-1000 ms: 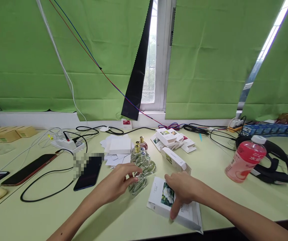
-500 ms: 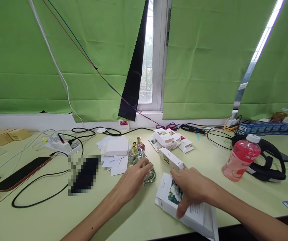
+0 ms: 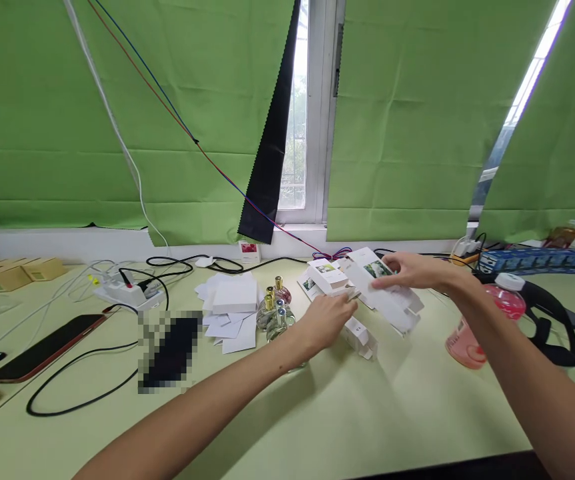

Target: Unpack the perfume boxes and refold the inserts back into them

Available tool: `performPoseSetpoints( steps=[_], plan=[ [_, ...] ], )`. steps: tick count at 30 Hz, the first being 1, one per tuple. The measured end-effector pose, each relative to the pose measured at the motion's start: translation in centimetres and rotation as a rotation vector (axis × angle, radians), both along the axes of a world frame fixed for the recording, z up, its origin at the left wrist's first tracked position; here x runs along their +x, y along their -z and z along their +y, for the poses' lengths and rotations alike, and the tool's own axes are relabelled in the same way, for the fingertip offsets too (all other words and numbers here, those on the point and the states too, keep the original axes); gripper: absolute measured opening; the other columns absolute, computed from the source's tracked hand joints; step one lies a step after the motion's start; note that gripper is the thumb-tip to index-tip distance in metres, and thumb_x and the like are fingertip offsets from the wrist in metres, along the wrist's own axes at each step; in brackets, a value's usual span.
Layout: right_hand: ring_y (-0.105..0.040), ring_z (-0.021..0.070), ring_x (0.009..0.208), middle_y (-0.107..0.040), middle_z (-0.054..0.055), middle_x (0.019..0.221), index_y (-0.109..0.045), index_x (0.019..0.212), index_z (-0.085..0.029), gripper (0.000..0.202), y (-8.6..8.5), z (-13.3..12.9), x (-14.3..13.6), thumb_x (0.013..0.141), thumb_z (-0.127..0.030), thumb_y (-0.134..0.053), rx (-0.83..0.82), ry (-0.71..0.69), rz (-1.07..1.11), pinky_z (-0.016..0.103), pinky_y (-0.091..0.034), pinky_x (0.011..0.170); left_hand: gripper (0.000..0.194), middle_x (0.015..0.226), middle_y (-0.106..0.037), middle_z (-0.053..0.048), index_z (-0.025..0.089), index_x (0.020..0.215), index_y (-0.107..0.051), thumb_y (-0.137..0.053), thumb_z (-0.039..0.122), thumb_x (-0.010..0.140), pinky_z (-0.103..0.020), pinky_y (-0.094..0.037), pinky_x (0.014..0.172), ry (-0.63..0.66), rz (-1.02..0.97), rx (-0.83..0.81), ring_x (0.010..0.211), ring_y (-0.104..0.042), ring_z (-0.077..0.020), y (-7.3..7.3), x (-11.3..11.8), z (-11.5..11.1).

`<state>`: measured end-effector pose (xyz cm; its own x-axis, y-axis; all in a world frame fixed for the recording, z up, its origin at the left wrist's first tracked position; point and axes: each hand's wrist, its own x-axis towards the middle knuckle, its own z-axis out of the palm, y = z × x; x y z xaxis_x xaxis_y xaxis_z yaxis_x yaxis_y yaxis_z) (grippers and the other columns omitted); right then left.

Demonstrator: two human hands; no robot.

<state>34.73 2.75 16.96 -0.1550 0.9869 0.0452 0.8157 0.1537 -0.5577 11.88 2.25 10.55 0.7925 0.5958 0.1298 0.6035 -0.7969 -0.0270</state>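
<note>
Head view: two bare hands work over a pale green, smooth tabletop [image 3: 417,413], whose front edge runs along the bottom, nearer the viewer than either hand.
Room for moving: plain tabletop spreads between the forearms, from just below the left hand [image 3: 317,325] to that edge; the side of the right hand [image 3: 412,271] toward the viewer opens the same way, bounded on its right by a pink drink bottle [image 3: 467,345], partly hidden by the right forearm.
White carton: thin card, flattish, with a flower picture and angular flaps at its lower end; it is held tilted, just left of the right hand.
Narrow box: small white card box [image 3: 358,331] with loose end flaps, below and right of the left hand's fingertips.
Box pile: loosely heaped printed cartons [image 3: 327,273], just beyond the left hand.
Perfume bottles: rounded clear glass with gold and silver caps [image 3: 269,313], left of the left hand; farther left, flat white papers [image 3: 232,300].
Right hand: pinching the white carton [image 3: 375,283], thumb on its face.
Left hand: palm down, fingers bent; whether they grip the narrow box, I cannot tell.
</note>
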Motion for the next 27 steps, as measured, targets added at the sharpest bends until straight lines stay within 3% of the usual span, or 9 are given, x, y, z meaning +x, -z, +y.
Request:
performPoseSetpoints(
  steps=[3,6,9,12,15,19,22,27],
  plan=[
    [-0.055,0.0165,0.069,-0.065,0.002,0.077,-0.065,0.081,-0.018,0.051,1.5,2.1,0.3,0.064,-0.066,-0.073,-0.044,0.019,0.114,0.026,-0.039,0.060,0.026,0.092,-0.069,-0.015,0.013,0.087,-0.069,-0.052,-0.005,0.079,-0.032,-0.045,0.067,0.060,0.025,-0.035,0.085,-0.068,-0.0269,0.7,2.0,1.6],
    [-0.057,0.0175,0.072,-0.065,0.002,0.077,-0.065,0.083,-0.016,0.054,3.3,3.4,1.0,0.060,-0.064,-0.077,0.001,0.098,0.275,0.028,-0.043,0.065,0.020,0.077,-0.070,-0.011,0.015,0.077,-0.071,-0.058,-0.002,0.077,-0.031,-0.044,0.066,0.081,0.032,-0.057,0.077,-0.068,-0.0249,0.3,1.6,2.1],
    [-0.061,0.0203,0.079,-0.069,0.006,0.085,-0.065,0.089,-0.015,0.055,4.5,4.3,2.2,0.063,-0.062,-0.076,0.021,0.145,0.496,0.028,-0.047,0.067,0.010,0.085,-0.072,-0.008,0.019,0.087,-0.073,-0.065,0.015,0.082,-0.028,-0.044,0.064,0.112,-0.054,-0.100,0.080,-0.066,-0.0225,-1.8,-0.7,2.0],
    [-0.065,0.0216,0.085,-0.072,0.009,0.096,-0.065,0.099,-0.014,0.055,4.8,4.5,2.4,0.064,-0.055,-0.078,0.042,0.155,0.674,0.027,-0.050,0.068,0.024,0.079,-0.073,-0.005,0.018,0.084,-0.074,-0.056,0.033,0.091,-0.026,-0.043,0.061,0.091,-0.434,-0.387,0.070,-0.063,-0.0174,-4.2,-2.8,2.4],
    [-0.066,0.0211,0.080,-0.073,0.009,0.096,-0.065,0.104,-0.013,0.056,4.7,4.5,0.4,0.061,-0.045,-0.082,0.112,0.153,0.719,0.026,-0.052,0.064,0.027,0.091,-0.075,-0.007,0.017,0.090,-0.075,-0.059,0.039,0.089,-0.027,-0.047,0.067,-0.048,-0.817,-0.589,0.076,-0.064,-0.0177,-5.0,-3.0,3.2],
    [-0.066,0.0222,0.079,-0.074,0.009,0.096,-0.065,0.105,-0.012,0.058,4.3,5.1,-3.9,0.057,-0.038,-0.083,0.258,0.136,0.772,0.029,-0.053,0.064,0.033,0.100,-0.075,-0.011,0.014,0.099,-0.071,-0.069,0.043,0.083,-0.032,-0.051,0.077,-0.151,-1.218,-0.811,0.086,-0.067,-0.0210,-4.2,-1.3,4.2],
    [-0.066,0.0226,0.078,-0.075,0.007,0.089,-0.068,0.100,-0.012,0.050,4.0,5.6,-6.3,0.060,-0.040,-0.078,0.331,0.073,0.845,0.033,-0.055,0.068,0.039,0.100,-0.075,-0.011,0.015,0.110,-0.064,-0.068,0.045,0.084,-0.033,-0.055,0.072,-0.153,-1.358,-0.987,0.084,-0.069,-0.0217,-3.9,-0.6,4.4],
    [-0.067,0.0240,0.080,-0.076,0.007,0.086,-0.070,0.091,-0.013,0.043,3.5,5.7,-8.1,0.062,-0.044,-0.075,0.385,0.118,0.859,0.032,-0.055,0.069,0.039,0.105,-0.075,-0.010,0.017,0.111,-0.064,-0.069,0.045,0.085,-0.030,-0.057,0.069,-0.108,-1.421,-0.948,0.085,-0.070,-0.0210,-4.1,-1.5,4.6]
  ],
)
